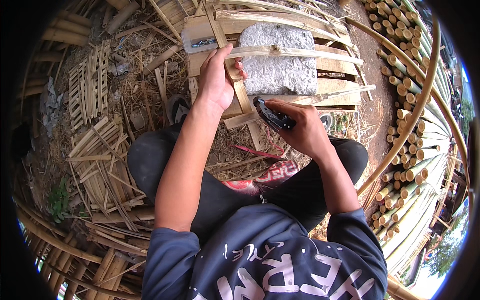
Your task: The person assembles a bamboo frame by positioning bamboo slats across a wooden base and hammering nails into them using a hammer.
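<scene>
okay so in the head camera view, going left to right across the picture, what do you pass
Small slatted bamboo panel → left hand on a bamboo strip → grey stone block → right hand holding a dark tool → stacked bamboo poles.

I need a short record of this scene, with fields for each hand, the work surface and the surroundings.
left hand: grips a bamboo strip lying across a grey stone block
right hand: closed around a dark tool; its kind is unclear
work surface: wooden slat frame on the ground
surroundings: stacked bamboo poles at right, split bamboo pieces at left
</scene>
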`<state>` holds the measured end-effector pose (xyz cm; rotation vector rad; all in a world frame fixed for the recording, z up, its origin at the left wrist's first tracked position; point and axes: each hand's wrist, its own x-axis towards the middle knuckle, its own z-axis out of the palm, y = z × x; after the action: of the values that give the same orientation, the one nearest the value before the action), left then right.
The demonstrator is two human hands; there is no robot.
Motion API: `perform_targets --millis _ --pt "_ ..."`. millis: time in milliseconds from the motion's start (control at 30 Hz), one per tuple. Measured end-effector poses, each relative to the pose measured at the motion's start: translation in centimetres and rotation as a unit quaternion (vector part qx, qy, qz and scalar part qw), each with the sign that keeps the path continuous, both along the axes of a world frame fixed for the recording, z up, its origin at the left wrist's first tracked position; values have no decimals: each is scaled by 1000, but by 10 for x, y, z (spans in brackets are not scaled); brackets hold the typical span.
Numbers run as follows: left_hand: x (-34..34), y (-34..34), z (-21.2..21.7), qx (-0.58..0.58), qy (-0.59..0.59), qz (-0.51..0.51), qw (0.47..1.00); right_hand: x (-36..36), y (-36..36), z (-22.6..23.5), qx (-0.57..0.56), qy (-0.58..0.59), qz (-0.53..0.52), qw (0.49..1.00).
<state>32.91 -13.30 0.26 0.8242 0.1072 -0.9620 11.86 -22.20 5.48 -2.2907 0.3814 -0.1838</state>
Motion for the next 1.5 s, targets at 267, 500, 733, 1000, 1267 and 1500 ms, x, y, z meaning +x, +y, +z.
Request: perform_targets --millis 267,500,733,1000,1267,1500 --pt "-1 -1 2 -1 0 10 1000 0 1 -4 -20 -16 7 1000" --pt "0 -7 -2 -20 -2 10 1000 0 -1 -4 -32 -35 -8 999" --pt "2 -4 -5 -19 40 25 999 -5 -20 18 -45 -117 -23 992" --pt "3 -3 -5 -31 21 6 999 -38 -173 40 -95 -49 -371 922" --pt "0 -2 -2 -13 21 9 1000 -27 -336 -22 -286 164 -424 844" --pt "2 4 3 -7 24 12 1000 -1 -329 -27 -333 259 -356 834"
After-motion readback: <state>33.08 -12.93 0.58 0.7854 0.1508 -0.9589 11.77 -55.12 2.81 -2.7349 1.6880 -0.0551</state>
